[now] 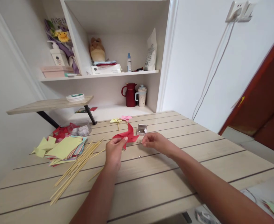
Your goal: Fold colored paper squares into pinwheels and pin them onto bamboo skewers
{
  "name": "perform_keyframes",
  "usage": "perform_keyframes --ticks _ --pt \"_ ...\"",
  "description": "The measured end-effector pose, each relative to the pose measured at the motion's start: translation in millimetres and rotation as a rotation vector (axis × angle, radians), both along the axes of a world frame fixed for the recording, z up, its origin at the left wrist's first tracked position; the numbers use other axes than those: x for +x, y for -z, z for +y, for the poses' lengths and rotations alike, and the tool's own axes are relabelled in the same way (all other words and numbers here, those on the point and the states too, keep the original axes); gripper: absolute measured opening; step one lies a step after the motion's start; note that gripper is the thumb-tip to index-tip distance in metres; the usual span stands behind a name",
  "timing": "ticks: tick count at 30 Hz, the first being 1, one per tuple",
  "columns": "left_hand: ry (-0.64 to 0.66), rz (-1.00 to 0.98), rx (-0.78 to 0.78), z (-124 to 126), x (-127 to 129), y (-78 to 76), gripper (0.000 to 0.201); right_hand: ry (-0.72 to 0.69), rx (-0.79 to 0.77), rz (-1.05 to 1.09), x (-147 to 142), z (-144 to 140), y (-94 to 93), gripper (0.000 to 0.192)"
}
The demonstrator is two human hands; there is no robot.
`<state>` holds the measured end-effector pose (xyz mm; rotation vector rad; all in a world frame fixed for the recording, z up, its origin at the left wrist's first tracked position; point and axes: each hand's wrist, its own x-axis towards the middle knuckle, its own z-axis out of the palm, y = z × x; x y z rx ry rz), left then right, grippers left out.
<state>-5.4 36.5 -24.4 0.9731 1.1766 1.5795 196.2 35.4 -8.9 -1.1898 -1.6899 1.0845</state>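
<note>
Pale wooden plank tabletop (164,174) fronts white shelving. At its middle, the left hand (114,152) pinches a red folded-paper pinwheel (127,136) between thumb and fingers, held just above the wood. The right hand (156,143), fingertips closed together, sits just beside it; whether they grip anything I cannot tell. Thin bamboo sticks (77,168) lie left.
</note>
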Motion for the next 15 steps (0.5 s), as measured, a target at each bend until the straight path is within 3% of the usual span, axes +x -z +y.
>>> perform_keyframes --ticks 2,6,15 --pt "-0.028 -0.014 0.002 0.6 -1.9 -0.5 0.032 -0.108 -0.121 -0.066 2.9 1.8 7.2 0.007" --pt "-0.052 -0.039 0.006 0.5 -2.6 -1.7 0.03 -0.198 -0.143 -0.091 2.1 4.5 18.5 0.008" --pt "-0.081 -0.018 0.01 -1.3 -0.9 -2.1 0.028 -0.214 -0.118 -0.095 -5.8 2.3 24.6 0.013"
